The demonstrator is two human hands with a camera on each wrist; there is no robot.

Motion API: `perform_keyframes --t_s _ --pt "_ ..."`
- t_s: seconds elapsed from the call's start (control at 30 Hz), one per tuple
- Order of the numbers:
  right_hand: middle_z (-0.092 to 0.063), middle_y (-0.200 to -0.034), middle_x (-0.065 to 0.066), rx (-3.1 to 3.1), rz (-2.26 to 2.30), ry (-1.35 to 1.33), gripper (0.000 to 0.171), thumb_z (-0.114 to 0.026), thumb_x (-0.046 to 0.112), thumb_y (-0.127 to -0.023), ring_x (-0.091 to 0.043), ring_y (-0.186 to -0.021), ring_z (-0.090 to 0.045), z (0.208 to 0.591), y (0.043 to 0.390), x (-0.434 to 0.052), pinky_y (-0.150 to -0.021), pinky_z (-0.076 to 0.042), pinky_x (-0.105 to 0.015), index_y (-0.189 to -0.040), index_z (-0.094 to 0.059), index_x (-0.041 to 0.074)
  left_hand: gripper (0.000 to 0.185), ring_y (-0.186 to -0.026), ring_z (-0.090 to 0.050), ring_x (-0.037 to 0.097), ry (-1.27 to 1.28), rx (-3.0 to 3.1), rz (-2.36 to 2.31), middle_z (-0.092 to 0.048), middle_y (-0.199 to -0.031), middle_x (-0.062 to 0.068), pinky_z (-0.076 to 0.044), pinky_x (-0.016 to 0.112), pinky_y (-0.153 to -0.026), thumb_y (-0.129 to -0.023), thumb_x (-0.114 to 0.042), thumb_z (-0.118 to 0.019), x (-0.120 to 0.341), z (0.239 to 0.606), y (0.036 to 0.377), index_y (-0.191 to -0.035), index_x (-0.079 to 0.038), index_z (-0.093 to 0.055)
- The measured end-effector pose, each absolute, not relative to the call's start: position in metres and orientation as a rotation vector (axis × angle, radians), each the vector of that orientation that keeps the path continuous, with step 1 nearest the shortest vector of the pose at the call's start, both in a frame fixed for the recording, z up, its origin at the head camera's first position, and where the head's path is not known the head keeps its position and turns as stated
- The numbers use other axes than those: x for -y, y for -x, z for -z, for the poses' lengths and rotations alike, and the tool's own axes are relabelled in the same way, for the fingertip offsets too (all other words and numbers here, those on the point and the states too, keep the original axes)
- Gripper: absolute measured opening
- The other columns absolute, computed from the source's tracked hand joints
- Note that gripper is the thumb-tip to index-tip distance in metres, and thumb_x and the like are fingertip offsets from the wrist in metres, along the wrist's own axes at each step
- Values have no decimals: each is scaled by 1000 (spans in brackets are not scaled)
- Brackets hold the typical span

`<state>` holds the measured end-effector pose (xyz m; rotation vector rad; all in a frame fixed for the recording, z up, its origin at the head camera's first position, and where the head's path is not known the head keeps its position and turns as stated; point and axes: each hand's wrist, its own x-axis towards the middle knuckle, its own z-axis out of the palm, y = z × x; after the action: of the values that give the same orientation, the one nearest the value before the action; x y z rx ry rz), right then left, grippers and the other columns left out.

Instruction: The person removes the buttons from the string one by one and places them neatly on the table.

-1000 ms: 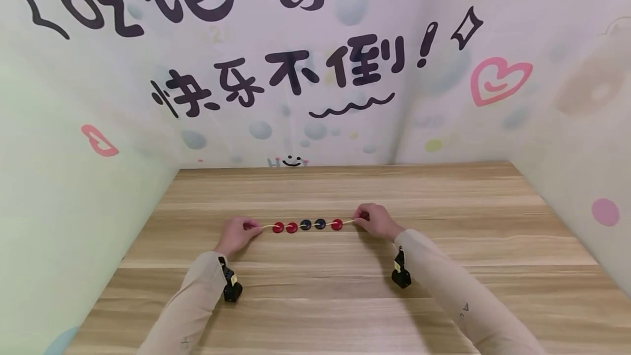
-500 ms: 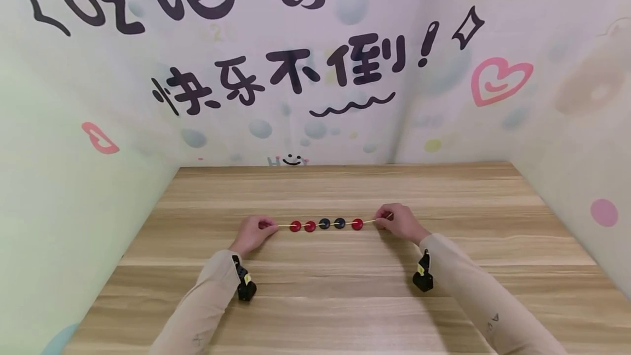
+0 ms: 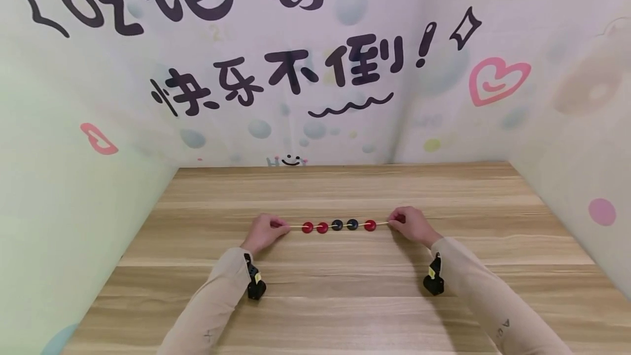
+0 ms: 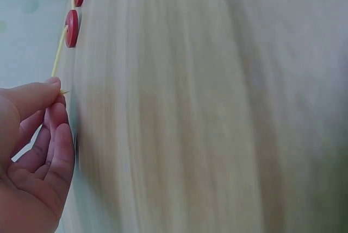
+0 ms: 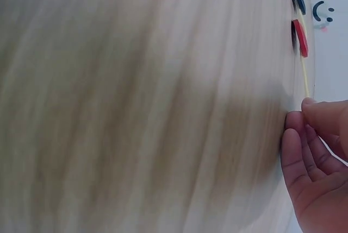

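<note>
1. At either end of the yellow string (image 3: 338,225), a hand pinches the cord: the left hand (image 3: 264,232) nips its left tip between thumb and forefinger, as the left wrist view confirms, and the right hand (image 3: 411,224) nips the right tip likewise.
2. Between the two grips the string runs taut and level, just above or on the wooden table (image 3: 345,289); which of the two cannot be told.
3. Threaded on it, from left to right: two red buttons (image 3: 314,227), two dark blue buttons (image 3: 344,224), one further red button (image 3: 370,225), close together near mid-span.
4. Step in hand, as judged: holding the finished strand stretched for display or placement.
5. Any next move would call for equal tension at both ends, lest the buttons slide off a slackened tip.
6. Behind the table stands a wall (image 3: 315,59) printed with lettering and hearts.
</note>
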<state>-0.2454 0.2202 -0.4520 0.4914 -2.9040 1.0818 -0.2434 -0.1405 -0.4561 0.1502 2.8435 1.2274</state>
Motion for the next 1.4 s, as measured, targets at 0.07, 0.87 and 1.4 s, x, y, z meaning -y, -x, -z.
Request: perform_keyframes --t_s 0.07,0.87,1.4 --pt "-57 -72 -3 2852 -1118 -551 12 -63 15 -82 -15 -68 -49 459 248 -227 -63 -41 -28 -75 -62 7 10 -70 -53 13 -147 -2839 -1236 -63 -77 1 -43 28 -66 -76 -16 -69 138 457 244 -80 -6 -69" --pt "-58 -72 -2 2909 -1102 -500 5 -61 6 -82 -13 -66 -49 454 243 -228 -61 -42 -27 -80 -64 2 21 -70 -54 13 -275 -2764 -1377 -61 -77 4 -45 25 -64 -76 -6 -68 129 460 241 -96 2 -64" --pt "-61 -83 -7 2931 -1132 -457 12 -59 9 -84 -20 -78 -53 433 254 -203 -68 -45 -31 -91 -64 0 16 -68 -53 13 -371 -2733 -1422 -61 -75 3 -43 23 -61 -75 -7 -69 110 459 249 -89 0 -66"
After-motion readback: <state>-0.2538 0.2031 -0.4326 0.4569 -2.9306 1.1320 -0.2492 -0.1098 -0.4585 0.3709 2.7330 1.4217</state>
